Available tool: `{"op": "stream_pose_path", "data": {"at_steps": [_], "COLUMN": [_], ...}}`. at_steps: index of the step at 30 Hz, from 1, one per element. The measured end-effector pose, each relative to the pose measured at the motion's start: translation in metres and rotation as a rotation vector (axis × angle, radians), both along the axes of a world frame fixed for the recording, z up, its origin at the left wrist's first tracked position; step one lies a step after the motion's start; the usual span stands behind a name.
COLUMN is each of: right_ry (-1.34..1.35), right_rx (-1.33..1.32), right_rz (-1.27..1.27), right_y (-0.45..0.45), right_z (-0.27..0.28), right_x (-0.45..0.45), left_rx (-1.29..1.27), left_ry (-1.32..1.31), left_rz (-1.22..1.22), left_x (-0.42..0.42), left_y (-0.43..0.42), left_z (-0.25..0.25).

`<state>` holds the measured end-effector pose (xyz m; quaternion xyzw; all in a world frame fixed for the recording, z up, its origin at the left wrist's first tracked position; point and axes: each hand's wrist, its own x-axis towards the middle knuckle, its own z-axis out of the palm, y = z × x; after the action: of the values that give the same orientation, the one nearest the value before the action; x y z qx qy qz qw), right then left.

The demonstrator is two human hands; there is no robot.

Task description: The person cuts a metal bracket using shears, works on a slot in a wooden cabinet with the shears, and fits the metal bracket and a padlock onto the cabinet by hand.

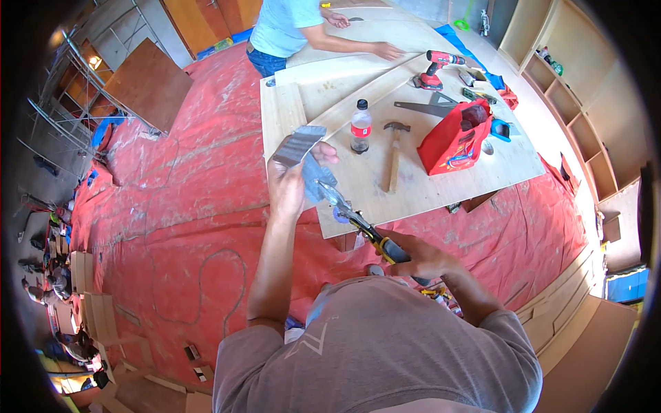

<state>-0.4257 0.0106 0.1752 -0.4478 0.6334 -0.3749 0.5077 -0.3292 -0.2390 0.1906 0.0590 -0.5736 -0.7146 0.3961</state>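
Observation:
My left hand (288, 182) is closed around a bent piece of grey sheet metal (300, 146), raised over the table's near left corner. Part of the metal hangs down to the right of my fingers. In my right hand (421, 256) is a pair of tin snips (368, 233) with black-and-yellow handles. The snips point up and left, and their jaws meet the lower edge of the metal. How far the jaws are apart is hard to tell. Beyond the metal stand a plastic bottle (360, 129) with a black cap and a claw hammer (394, 155) lying on the plywood.
The plywood tabletop (358, 199) also bears a red bag (447, 141), a red cordless drill (434, 72) and a hand saw (427, 109). Across the table a person in a light blue shirt (279, 34) reaches over the boards. Red sheeting (179, 227) covers the floor; scaffolding (82, 82) stands left.

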Motion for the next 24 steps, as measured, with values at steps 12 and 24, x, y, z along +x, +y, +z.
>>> {"op": "stream_pose_path", "data": {"at_steps": [12,24], "right_ry": [0.409,0.277], "right_rx": [-0.177,-0.071], "right_rz": [-0.112,-0.198], "right_y": [0.006,0.006], "right_z": [-0.031,-0.028], "right_x": [-0.001,0.01], "left_rx": [0.128,0.255], "left_ry": [-0.138,-0.062], "left_rz": [-0.129,-0.12], "left_x": [-0.017,-0.021], "left_y": [-0.004,0.001], "left_z": [-0.014,-0.022]}}
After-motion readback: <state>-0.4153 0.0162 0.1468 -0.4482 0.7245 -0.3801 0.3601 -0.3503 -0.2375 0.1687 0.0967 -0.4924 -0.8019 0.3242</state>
